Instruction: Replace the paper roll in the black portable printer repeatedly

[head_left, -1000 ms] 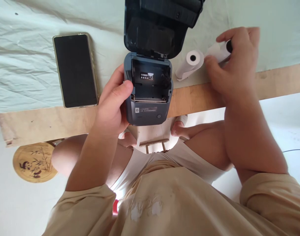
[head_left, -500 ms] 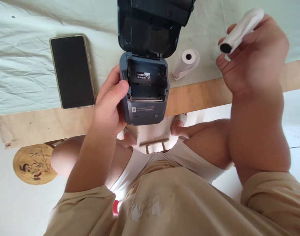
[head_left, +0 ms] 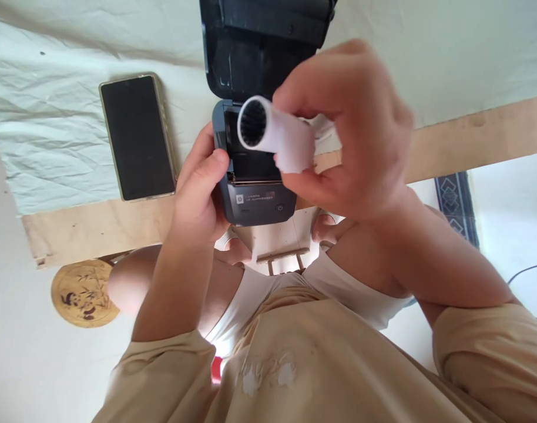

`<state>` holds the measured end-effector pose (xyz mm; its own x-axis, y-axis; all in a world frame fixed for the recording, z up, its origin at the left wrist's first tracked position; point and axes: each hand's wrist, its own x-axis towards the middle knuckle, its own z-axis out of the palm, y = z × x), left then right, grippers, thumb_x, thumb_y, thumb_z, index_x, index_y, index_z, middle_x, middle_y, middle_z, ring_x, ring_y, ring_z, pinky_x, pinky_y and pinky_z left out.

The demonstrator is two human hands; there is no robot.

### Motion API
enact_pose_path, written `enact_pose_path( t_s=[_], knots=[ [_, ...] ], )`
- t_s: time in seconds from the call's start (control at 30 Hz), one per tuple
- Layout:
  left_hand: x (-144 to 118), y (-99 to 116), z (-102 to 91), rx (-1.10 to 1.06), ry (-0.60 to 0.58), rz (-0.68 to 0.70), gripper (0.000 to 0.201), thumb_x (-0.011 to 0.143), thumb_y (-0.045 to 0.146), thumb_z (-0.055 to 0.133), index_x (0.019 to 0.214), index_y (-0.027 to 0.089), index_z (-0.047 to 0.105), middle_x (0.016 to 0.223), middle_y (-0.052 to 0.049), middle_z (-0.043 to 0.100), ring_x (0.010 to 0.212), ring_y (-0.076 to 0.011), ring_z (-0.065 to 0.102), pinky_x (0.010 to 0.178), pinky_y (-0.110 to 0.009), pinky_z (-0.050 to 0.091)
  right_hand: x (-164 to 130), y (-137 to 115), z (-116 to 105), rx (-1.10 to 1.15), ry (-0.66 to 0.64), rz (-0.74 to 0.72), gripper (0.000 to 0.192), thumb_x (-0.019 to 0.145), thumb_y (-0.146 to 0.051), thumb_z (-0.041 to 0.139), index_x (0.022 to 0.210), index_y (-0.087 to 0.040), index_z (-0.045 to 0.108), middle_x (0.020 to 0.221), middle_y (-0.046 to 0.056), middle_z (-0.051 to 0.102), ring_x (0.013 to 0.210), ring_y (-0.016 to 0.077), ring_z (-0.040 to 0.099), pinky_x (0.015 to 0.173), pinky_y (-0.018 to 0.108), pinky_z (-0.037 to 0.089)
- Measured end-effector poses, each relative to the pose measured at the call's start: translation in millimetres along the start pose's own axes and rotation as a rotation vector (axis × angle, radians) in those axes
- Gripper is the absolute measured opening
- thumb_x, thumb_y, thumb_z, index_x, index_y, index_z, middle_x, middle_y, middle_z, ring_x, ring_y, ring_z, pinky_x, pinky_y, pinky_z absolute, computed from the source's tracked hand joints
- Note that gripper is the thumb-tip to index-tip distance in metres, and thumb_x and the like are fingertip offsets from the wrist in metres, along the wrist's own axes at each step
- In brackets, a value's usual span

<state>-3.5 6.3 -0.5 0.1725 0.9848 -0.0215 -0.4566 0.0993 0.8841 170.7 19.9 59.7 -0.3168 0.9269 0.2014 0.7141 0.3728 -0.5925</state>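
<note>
While our left hand [head_left: 197,191] clasps the printer [head_left: 260,210], seemingly for steadiness, our right hand [head_left: 363,126] nearby pinches a paper roll [head_left: 290,141].

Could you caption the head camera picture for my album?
Left hand grips an open dark printer while the right hand holds a white paper roll over it; a phone lies nearby.

Both forearms [head_left: 175,282] reached forward; the left hand [head_left: 198,188] was curled in a grip, while the right hand [head_left: 359,132], blurred, seemed bent into a pinch.
</note>
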Motion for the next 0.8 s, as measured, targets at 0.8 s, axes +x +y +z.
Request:
enact_pose_path(
  t_s=[0.8],
  knots=[
    [-4.8, -4.5, -12.2, 0.110, -0.069, 0.041, 0.062, 0.067, 0.022, 0.076, 0.125, 0.023, 0.052, 0.100, -0.003, 0.062, 0.078, -0.0113, 0.059, 0.064, -0.021, 0.047, -15.4, 12.2, 22.2, -0.078, 0.216, -0.711, 0.013, 0.082, -0.035, 0.060, 0.083, -0.022, 0.059, 0.082, -0.003, 0.065, 0.081, 0.0139, 0.059, 0.068, 0.035, 0.042]
  ],
)
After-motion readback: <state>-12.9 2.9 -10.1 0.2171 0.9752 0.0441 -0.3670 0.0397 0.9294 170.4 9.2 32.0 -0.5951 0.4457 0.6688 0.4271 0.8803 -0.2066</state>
